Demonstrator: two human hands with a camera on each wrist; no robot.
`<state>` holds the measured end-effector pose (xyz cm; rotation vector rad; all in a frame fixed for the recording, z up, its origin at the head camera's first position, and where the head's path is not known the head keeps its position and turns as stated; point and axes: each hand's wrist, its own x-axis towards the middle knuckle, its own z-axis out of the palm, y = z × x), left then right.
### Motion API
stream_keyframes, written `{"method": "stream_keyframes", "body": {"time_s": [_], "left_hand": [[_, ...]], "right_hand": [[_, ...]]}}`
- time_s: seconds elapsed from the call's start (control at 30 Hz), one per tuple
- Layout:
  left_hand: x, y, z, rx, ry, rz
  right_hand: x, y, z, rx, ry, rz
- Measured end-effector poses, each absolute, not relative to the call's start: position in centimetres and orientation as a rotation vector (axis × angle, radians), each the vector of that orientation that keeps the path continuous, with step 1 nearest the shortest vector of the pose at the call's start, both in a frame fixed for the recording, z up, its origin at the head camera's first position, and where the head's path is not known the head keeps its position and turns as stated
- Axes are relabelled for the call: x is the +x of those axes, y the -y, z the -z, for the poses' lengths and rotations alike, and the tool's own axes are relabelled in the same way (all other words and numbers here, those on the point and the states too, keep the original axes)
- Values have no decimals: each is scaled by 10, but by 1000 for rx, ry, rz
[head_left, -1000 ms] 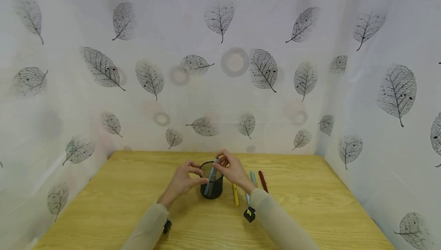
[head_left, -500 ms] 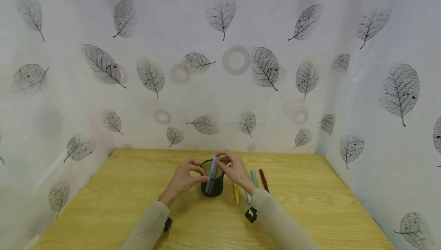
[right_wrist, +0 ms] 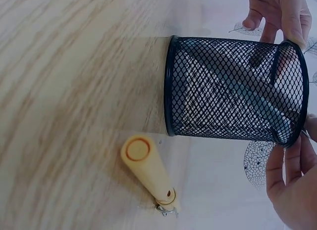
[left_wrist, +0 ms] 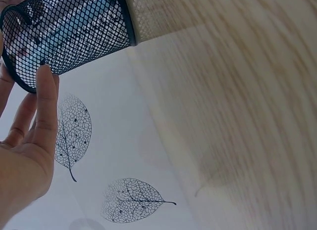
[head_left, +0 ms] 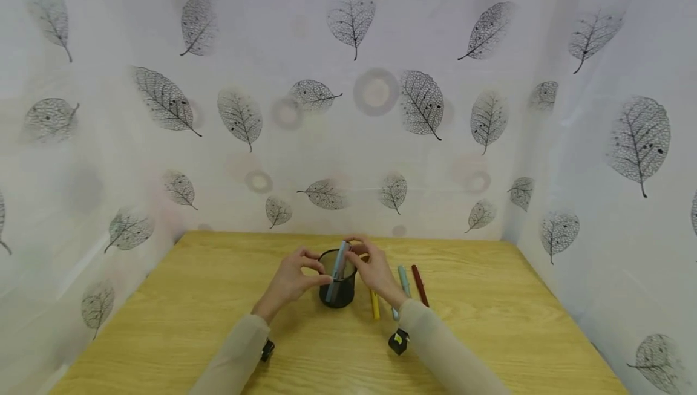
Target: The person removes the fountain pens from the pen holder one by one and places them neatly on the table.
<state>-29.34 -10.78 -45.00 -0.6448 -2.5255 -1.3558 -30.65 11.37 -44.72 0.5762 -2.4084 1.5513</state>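
Head view
Cup: a black mesh pen cup [head_left: 338, 286] stands on the wooden table [head_left: 163, 322], right between the two hands.
Blue pen: a light blue pen [head_left: 337, 271] leans inside the cup, its top sticking out just by the right hand's fingertips.
Left hand: the left hand [head_left: 291, 280] has its fingers curled onto the cup's near rim and steadies it.
Right hand: the right hand [head_left: 376, 268] is at the cup's far rim, next to the pen's top. I cannot tell if it pinches the pen or only touches the rim.
Other pens: a yellow pen [head_left: 374, 305], a pale blue pen [head_left: 403, 280] and a red pen [head_left: 420, 285] lie flat on the table, just beside and under the right wrist.

Left wrist view
Cup: the mesh cup [left_wrist: 69, 34] is thin wire, so I think it is light and tips easily. Hold it at the rim.
Left hand: a finger [left_wrist: 45, 106] presses on the rim; the others are fairly straight.

Right wrist view
Blue pen: the pen [right_wrist: 237, 94] slants across the inside of the cup [right_wrist: 233, 89]. It looks hard, smooth and light, a bit slippery. Pinch it near the top.
Right hand: fingertips [right_wrist: 287, 163] touch the rim, loosely bent.
Yellow pen: its round end [right_wrist: 143, 163] lies just beside the cup's base.
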Motion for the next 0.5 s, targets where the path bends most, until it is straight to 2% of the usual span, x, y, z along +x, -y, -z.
{"method": "stream_keyframes", "body": {"time_s": [0.17, 0.33, 0.5], "left_hand": [[-294, 107, 449, -668, 2529, 1331], [-293, 107, 450, -660, 2525, 1332], [-294, 108, 450, -649, 2527, 1341]], "right_hand": [[-306, -114, 445, 552, 2320, -1598], [-291, -114, 427, 571, 2302, -1631], [-302, -117, 439, 554, 2167, -1679]]}}
